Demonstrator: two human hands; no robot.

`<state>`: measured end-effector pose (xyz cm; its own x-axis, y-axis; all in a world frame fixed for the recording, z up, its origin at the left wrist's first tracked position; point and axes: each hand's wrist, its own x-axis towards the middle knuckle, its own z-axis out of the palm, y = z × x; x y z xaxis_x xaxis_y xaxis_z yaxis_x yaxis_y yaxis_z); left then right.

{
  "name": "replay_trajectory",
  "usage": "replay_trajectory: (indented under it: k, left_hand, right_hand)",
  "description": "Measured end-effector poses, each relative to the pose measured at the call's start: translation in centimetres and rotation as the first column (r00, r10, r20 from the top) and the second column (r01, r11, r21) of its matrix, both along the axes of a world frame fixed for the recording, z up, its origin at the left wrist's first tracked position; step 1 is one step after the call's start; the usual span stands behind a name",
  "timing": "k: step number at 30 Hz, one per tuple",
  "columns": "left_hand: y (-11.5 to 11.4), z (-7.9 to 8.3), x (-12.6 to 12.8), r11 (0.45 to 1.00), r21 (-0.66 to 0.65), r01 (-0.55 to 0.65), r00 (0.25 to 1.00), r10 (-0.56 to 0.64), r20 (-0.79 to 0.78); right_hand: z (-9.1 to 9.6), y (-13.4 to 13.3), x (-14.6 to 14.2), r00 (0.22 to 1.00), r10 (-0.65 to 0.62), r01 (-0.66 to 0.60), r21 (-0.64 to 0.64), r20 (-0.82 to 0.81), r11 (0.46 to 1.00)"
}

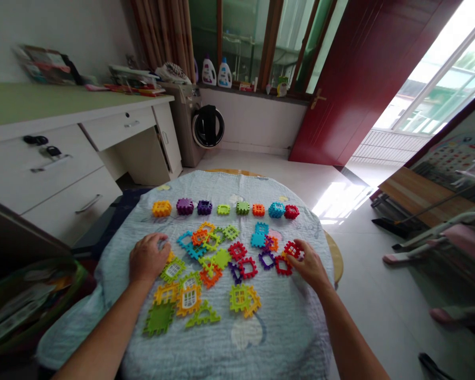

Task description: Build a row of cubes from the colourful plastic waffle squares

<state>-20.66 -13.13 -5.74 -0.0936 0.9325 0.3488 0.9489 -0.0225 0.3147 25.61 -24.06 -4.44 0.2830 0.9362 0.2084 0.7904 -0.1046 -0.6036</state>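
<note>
Two hands over a round counter [337, 259], which is almost totally covered by a pale blue blanket [285, 327]. Most of the room between the two grips is taken up by a big scatter of loose tiles [216, 259], those plastic frame pieces with toothed edges, in green, yellow, orange, red, blue and purple, lying flat and overlapping each other. Past both grips, on the far side of the scatter, sits a row of cubes [223, 209], eight of them side by side with small gaps, well apart from either hand.

The left hand [146, 258] is palm down at the left edge of the scatter, fingers curled loosely over the tiles. Honestly can't tell if that grip has hold of anything or is just resting there. A yellow tile [170, 257] pokes out from under its thumb side.

The right hand [311, 264] is at the right edge, and its grip is closed with the fingertips on a red tile [293, 249], which looks tipped up a bit off the blanket. Another red piece [283, 265] lies flat just below that grip, touching the fingers or very nearly.
</note>
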Motion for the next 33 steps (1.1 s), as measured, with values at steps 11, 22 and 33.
replay_trajectory:
  k: [11,22,33]
  left_hand:
    - [0.0,0.0,0.1,1.0,0.0,0.0,1.0,0.0,-0.009]
    - [0.0,-0.1,0.0,1.0,0.006,-0.002,1.0,0.002,0.003]
    - [0.0,-0.2,-0.1,1.0,0.016,0.006,1.0,-0.006,-0.003]
  right_hand:
    - [0.0,0.7,0.3,0.985,-0.079,0.078,0.016,0.153,0.997]
    - [2.5,-2.6,-1.8,0.939,0.334,-0.316,-0.177,0.085,0.932]
    - [2.5,-1.8,-2.3,0.917,0.358,-0.317,-0.22,0.176,0.922]
